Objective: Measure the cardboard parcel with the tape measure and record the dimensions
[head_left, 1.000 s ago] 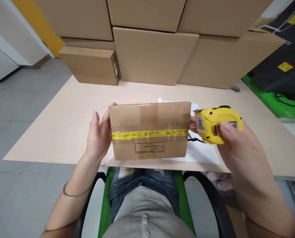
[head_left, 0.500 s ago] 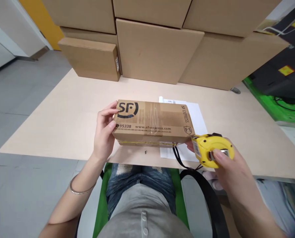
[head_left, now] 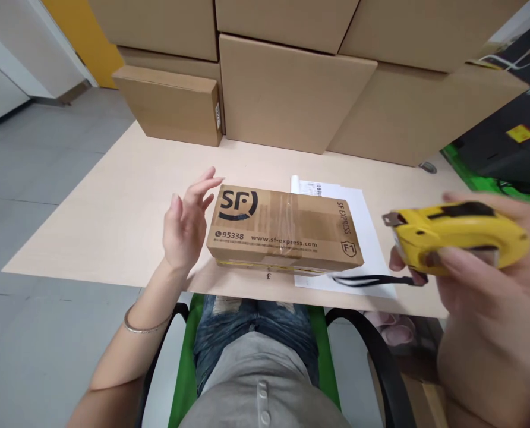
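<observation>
In front of me on the table (head_left: 109, 220) lies a brown cardboard box (head_left: 285, 229) printed with a black SF logo, clear tape across its middle. My left hand (head_left: 187, 223) is raised just off the box's left end, fingers apart and holding nothing. At the right, my right hand (head_left: 483, 279) is wrapped round a yellow tape measure (head_left: 465, 235). The metal hook shows at the case's mouth, and a black wrist strap (head_left: 376, 280) hangs from it toward the box. White paper sheets (head_left: 372, 249) lie partly under the box.
Large cardboard boxes (head_left: 292, 89) are stacked along the back of the table. A smaller flat box (head_left: 171, 107) stands against them at the left. A dark machine with a green base (head_left: 465, 166) is at the far right. I sit in a chair with black armrests (head_left: 372, 345).
My left hand has let go of the box's left end and opened. My right hand has carried the tape measure away from the box's right corner, up and to the right.
</observation>
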Available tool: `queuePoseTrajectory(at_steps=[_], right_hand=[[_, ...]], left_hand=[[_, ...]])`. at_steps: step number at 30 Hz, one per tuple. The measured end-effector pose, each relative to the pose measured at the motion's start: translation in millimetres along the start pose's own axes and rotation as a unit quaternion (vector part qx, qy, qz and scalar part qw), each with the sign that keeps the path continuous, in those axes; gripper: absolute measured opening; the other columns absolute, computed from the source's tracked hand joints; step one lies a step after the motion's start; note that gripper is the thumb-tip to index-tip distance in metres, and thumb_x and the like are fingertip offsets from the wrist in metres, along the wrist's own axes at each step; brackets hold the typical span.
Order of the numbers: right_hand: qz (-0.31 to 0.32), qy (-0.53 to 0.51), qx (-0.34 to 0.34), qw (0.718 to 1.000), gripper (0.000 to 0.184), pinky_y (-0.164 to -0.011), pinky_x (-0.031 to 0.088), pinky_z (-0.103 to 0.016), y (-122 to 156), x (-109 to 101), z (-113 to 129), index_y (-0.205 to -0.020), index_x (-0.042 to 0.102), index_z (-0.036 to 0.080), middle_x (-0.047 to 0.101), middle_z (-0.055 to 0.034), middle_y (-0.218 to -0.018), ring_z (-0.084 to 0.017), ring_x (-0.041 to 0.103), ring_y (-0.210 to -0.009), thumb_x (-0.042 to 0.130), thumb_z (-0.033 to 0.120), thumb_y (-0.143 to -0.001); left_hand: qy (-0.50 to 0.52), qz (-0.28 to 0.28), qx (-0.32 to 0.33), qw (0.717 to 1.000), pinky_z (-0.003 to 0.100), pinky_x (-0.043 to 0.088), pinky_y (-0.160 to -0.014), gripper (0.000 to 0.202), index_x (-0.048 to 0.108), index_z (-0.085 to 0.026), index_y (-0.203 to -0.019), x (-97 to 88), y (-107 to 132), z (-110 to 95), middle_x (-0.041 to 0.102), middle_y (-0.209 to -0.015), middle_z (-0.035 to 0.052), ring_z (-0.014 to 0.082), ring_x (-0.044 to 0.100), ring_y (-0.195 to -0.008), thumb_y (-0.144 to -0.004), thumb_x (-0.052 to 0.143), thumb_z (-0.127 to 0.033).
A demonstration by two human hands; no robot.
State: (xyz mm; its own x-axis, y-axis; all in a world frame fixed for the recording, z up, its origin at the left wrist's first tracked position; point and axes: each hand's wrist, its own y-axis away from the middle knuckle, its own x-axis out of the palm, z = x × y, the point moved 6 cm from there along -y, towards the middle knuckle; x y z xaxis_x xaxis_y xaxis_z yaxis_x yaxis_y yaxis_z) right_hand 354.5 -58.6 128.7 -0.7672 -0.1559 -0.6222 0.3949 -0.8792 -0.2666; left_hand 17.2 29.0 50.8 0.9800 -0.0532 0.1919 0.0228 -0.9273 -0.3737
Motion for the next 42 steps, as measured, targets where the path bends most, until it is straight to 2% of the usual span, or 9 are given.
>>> queuePoseTrajectory(at_steps=[3,7,13,16,21,28,33,37,42], right_hand=[[0.04,0.03,-0.071,0.996,0.051,-0.08,0.062,-0.04,-66,23,31,-0.139,0.063,0.034,0.077,-0.0054,-0.113,-0.03,0.076,-0.104,0.073,0.055,-0.094],[0.094,0.056,-0.167,0.98,0.046,-0.093,0.059,-0.039,-132,65,66,-0.133,0.068,0.029,0.076,-0.0054,-0.12,-0.028,0.073,-0.117,0.072,0.055,-0.095],[0.153,0.06,-0.247,0.955,0.027,-0.1,0.052,-0.035,-173,108,83,-0.127,0.067,0.029,0.077,-0.0023,-0.128,-0.023,0.072,-0.116,0.063,0.031,-0.1],[0.172,0.067,-0.242,0.953,0.026,-0.098,0.051,-0.034,-179,116,80,-0.123,0.069,0.028,0.079,-0.0009,-0.126,-0.023,0.072,-0.113,0.064,0.027,-0.098],[0.166,0.083,-0.217,0.958,0.026,-0.095,0.055,-0.034,-168,93,65,-0.12,0.073,0.032,0.081,-0.0004,-0.122,-0.024,0.075,-0.109,0.067,0.028,-0.095],[0.109,0.088,-0.168,0.976,0.029,-0.08,0.06,-0.038,-112,18,16,-0.119,0.077,0.034,0.083,-0.0015,-0.108,-0.024,0.078,-0.089,0.081,0.033,-0.09],[0.051,0.057,-0.111,0.991,0.041,-0.078,0.064,-0.039,-72,-26,-15,-0.12,0.08,0.04,0.084,-0.0009,-0.107,-0.026,0.08,-0.093,0.088,0.025,-0.083],[0.044,0.054,-0.111,0.991,0.046,-0.073,0.065,-0.036,-58,-39,-27,-0.123,0.079,0.039,0.085,-0.0008,-0.107,-0.023,0.081,-0.09,0.089,0.021,-0.082],[0.028,0.034,-0.105,0.994,0.044,-0.068,0.064,-0.033,-55,-39,-37,-0.121,0.079,0.039,0.085,-0.0002,-0.104,-0.022,0.081,-0.086,0.088,0.021,-0.083]], left_hand=[[0.008,0.046,-0.04,0.998,0.061,0.033,-0.132,0.066,0.081,-0.031,-0.11,6.5,-6,4,0.066,-0.155,0.0028,0.0366,0.042,-0.161,-0.102,0.034,-0.076],[0.057,0.073,-0.077,0.993,0.061,0.04,-0.129,0.064,0.08,-0.028,-0.105,13.3,-4,8,0.077,-0.139,0.0041,0.0373,0.054,-0.153,-0.101,0.039,-0.077],[0.08,0.001,-0.058,0.995,0.055,0.057,-0.115,0.054,0.076,-0.026,-0.089,5.2,-10,13,0.083,-0.102,0.0042,0.0377,0.068,-0.136,-0.094,0.055,-0.076],[0.076,0.025,-0.075,0.994,0.055,0.059,-0.11,0.046,0.075,-0.027,-0.09,4.9,-11,20,0.081,-0.103,0.0049,0.0385,0.071,-0.129,-0.092,0.061,-0.07],[0.058,0.075,-0.067,0.993,0.053,0.055,-0.112,0.034,0.078,-0.028,-0.102,4.1,-10,22,0.079,-0.112,0.0052,0.0343,0.072,-0.121,-0.088,0.074,-0.059],[0.05,0.084,-0.083,0.992,0.056,0.045,-0.124,0.027,0.082,-0.028,-0.103,5.0,-9,16,0.079,-0.132,0.007,0.0365,0.059,-0.146,-0.086,0.077,-0.048],[0.057,0.075,-0.093,0.991,0.06,0.051,-0.119,0.025,0.081,-0.027,-0.1,4.5,-12,17,0.08,-0.129,0.0089,0.0391,0.064,-0.141,-0.085,0.077,-0.047],[0.052,0.066,-0.077,0.993,0.062,0.05,-0.12,0.025,0.082,-0.027,-0.097,4.6,-13,14,0.082,-0.123,0.0096,0.0402,0.067,-0.137,-0.082,0.079,-0.047],[0.042,0.059,-0.072,0.995,0.062,0.053,-0.116,0.026,0.082,-0.027,-0.096,5.3,-14,12,0.083,-0.122,0.0095,0.0399,0.07,-0.133,-0.083,0.08,-0.049]])
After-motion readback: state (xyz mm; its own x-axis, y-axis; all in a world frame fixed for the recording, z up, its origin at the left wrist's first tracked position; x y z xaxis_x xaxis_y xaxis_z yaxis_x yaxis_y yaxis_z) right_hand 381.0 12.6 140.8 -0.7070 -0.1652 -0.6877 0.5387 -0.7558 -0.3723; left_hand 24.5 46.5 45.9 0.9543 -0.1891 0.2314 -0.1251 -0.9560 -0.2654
